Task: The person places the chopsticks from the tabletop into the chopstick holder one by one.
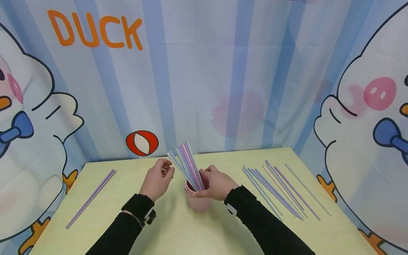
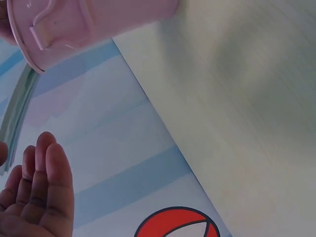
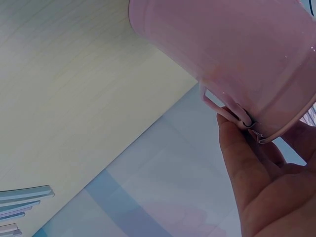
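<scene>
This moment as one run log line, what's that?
left hand: beside sticks; right hand: grips pink cup; sticks: in cup; loose sticks: table, both sides

The bucket (image 3: 222,59) looks like smooth painted metal

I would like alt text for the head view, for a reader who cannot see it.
A human right-hand grip holds a pink bucket of pastel sticks at a pale table; the left-hand grip is beside them. Loose sticks lie to both sides, before a blue striped curtain reading DUCK.
</scene>
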The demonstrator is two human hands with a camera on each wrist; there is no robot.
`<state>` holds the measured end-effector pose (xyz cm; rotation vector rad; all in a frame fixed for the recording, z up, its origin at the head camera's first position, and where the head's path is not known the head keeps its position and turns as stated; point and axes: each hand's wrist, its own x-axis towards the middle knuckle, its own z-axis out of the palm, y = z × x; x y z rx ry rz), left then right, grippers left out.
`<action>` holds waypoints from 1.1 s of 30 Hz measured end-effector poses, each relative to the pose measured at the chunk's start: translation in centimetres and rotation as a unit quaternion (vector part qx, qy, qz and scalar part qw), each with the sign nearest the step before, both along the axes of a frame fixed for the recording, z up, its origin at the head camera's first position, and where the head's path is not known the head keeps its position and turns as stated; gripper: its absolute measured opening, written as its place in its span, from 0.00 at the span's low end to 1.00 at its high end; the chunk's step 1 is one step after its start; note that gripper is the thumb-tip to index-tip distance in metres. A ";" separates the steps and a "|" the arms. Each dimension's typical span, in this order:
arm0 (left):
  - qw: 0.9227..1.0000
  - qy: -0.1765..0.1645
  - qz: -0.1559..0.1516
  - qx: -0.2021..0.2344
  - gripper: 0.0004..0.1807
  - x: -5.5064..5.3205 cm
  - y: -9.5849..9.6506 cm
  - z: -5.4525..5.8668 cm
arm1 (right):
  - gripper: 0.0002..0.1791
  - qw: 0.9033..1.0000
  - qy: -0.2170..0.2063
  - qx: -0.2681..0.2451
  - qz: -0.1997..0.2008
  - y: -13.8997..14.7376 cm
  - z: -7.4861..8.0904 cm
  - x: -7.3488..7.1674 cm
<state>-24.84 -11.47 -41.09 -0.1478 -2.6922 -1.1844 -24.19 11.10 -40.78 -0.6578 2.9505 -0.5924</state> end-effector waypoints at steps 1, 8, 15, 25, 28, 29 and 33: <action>1.000 -0.001 0.001 -0.009 0.16 0.0 -0.4 -0.2 | 0.52 1.000 0.000 0.001 0.000 0.0 0.0 0.0; 0.995 -0.001 0.018 -0.102 0.17 -1.0 -4.9 -2.3 | 0.51 1.000 0.001 0.005 0.000 0.1 0.0 0.0; 0.974 0.003 0.049 -0.223 0.21 -2.1 -11.3 -5.6 | 0.51 1.000 0.003 0.011 0.001 0.1 0.2 0.2; 0.951 -0.108 0.104 -0.272 0.29 -1.7 -16.6 -6.5 | 0.51 1.000 -0.001 0.006 -0.002 0.1 0.0 0.0; 0.948 -0.138 0.118 -0.261 0.29 -1.3 -17.2 -6.4 | 0.51 1.000 0.002 0.006 0.000 0.2 -0.1 -0.1; 0.947 -0.146 0.121 -0.258 0.29 -1.2 -17.3 -6.3 | 0.51 1.000 0.004 0.007 0.001 0.2 -0.2 -0.2; 0.946 -0.164 0.127 -0.249 0.28 -1.1 -17.5 -6.1 | 0.50 1.000 0.011 0.011 0.006 0.2 -0.3 -0.2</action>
